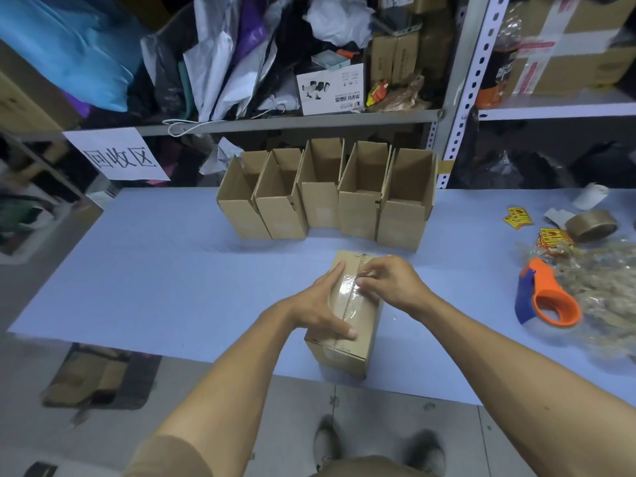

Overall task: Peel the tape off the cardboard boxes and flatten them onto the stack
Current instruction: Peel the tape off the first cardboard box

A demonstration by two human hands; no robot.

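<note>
Left hand (325, 306) lies flat, fingers straight, pressing the sealed box (347, 325) near the desk's (172, 270) front edge. Right hand (385, 282) pinches the clear tape (346, 294) on its top. Five open boxes (327, 194) line the back edge; tape dispenser (547, 297) sits far right.

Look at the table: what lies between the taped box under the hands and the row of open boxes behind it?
Nothing: the head view shows only bare blue table between the taped box and the open boxes.
</note>
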